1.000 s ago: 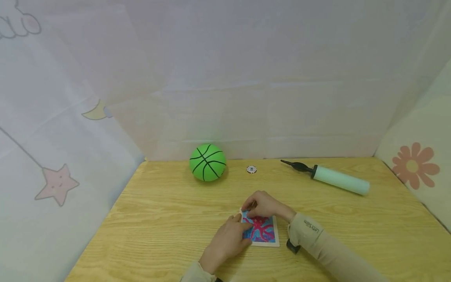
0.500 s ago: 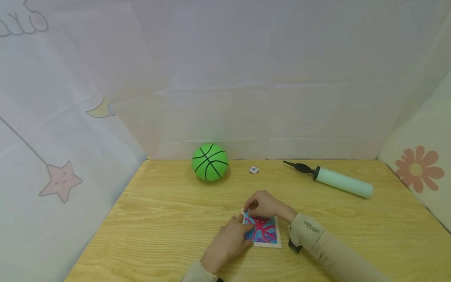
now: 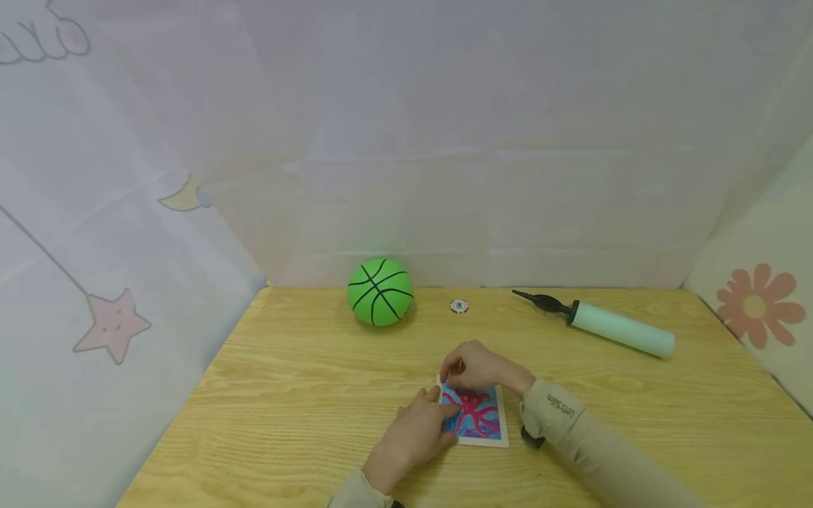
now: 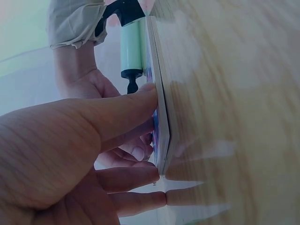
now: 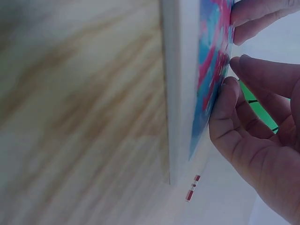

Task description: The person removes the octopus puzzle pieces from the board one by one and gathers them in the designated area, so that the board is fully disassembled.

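Note:
A flat, pale-bordered board with a pink octopus picture (image 3: 473, 416) on blue lies on the table. My left hand (image 3: 411, 432) rests along its left side. Its thumb and index finger touch the picture and other fingertips lie by the edge, as the left wrist view shows. Over the far left corner bends my right hand (image 3: 478, 367), fingers curled. In the right wrist view, its thumb (image 5: 225, 101) and index fingertip meet the picture's face near that corner. Whether they pinch anything there cannot be seen. The right hand covers the picture's upper part.
A green ball (image 3: 380, 292) with black basketball lines stands at the back. Right of it lies a small round poker chip (image 3: 459, 305). A pale mint hand pump (image 3: 622, 328) with a black nozzle lies at the back right. White printed sheets (image 3: 394, 141) wall the table.
The whole scene has shifted slightly rightward in the head view. Both hands stay at the same places on the board, and the board, ball, chip and pump keep their places.

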The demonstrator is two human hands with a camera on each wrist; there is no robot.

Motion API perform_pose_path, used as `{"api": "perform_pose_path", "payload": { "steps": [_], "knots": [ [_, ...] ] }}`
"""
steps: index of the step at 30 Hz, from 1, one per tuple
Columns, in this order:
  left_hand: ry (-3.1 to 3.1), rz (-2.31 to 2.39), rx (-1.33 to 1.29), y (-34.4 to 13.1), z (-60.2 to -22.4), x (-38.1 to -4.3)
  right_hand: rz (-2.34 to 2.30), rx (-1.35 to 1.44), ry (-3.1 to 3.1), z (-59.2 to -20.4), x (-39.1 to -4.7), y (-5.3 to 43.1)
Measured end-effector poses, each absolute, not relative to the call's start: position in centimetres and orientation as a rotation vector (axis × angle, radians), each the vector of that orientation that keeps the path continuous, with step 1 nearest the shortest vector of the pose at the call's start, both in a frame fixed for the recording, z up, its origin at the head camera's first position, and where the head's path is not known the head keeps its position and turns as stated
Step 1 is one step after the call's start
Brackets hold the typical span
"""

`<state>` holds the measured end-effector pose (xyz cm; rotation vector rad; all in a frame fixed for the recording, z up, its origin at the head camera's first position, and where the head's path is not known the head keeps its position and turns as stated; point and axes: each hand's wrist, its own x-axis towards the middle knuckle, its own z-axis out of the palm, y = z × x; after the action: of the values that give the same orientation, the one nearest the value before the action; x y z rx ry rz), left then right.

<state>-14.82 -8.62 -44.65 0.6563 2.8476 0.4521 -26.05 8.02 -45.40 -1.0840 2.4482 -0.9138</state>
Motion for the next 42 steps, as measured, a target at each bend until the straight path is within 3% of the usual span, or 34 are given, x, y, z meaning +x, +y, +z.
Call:
{"api": "perform_pose_path", "payload": {
  "steps": [42],
  "knots": [
    [2.847, 0.395, 0.627, -8.2, -44.8, -14.9, -0.918, -0.867, 2.300, -45.0, -27.5, 8.0]
  ]
}}
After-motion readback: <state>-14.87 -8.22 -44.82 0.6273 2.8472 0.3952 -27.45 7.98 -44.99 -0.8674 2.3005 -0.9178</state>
